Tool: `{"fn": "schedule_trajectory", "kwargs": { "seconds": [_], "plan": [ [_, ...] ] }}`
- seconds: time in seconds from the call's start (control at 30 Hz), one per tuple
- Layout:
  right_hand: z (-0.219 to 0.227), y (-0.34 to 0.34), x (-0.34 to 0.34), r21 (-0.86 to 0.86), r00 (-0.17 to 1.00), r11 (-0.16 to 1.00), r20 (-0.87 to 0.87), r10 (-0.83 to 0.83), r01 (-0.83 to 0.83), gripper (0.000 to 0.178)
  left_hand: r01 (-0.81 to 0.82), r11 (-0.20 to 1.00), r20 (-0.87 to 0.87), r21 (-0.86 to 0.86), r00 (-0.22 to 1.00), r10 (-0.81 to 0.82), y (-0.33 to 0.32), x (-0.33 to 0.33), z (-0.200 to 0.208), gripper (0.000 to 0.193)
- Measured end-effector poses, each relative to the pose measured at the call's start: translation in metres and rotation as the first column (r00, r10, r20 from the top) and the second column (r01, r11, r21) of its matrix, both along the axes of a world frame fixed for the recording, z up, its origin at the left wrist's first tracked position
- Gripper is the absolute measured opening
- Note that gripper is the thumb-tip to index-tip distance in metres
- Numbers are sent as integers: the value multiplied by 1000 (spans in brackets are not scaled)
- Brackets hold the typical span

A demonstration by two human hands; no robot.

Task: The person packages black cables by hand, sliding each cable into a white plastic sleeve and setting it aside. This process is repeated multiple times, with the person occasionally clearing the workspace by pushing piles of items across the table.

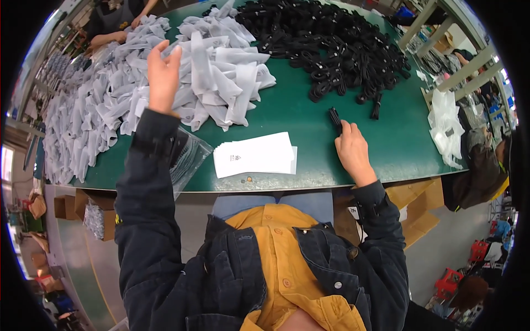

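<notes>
My left hand is raised at the edge of a heap of whitish translucent plastic sleeves, its fingers and thumb apart with nothing between them. On the right, my right hand closes its fingertips on a small bundled black cable over the green table. Farther back lies a large pile of similar black cable bundles. Between my hands, near the front edge, a fanned stack of white paper slips rests flat. A clear plastic bag lies beneath my left forearm.
More filled sleeves spread over the table's left side, where another person's hand is at work. A crumpled white plastic bag hangs at the right edge. Cardboard boxes stand below the table.
</notes>
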State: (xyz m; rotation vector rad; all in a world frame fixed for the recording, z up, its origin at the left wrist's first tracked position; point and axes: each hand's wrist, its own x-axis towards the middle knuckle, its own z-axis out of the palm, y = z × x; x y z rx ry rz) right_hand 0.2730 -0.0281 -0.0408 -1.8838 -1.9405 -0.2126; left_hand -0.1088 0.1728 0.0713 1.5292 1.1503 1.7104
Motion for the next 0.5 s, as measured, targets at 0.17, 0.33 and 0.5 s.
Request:
{"fn": "schedule_trajectory", "kwargs": {
  "seconds": [0.17, 0.33, 0.5],
  "plan": [
    [-11, -3, 1, 70, 997, 998, -71, 5, 0, 34, 395, 911, -542, -119, 743, -393, -125, 73, -64, 25],
    [-1, -12, -19, -206, 681, 977, -723, -115, -53, 30, 483, 869, -656, -109, 622, -428, -172, 109, -107, 18],
    [1, -30, -38, -161, 576, 979, -815, -62, -122, 28, 447, 892, -723, -67, 594, -353, -174, 115, -116, 14]
  ]
}}
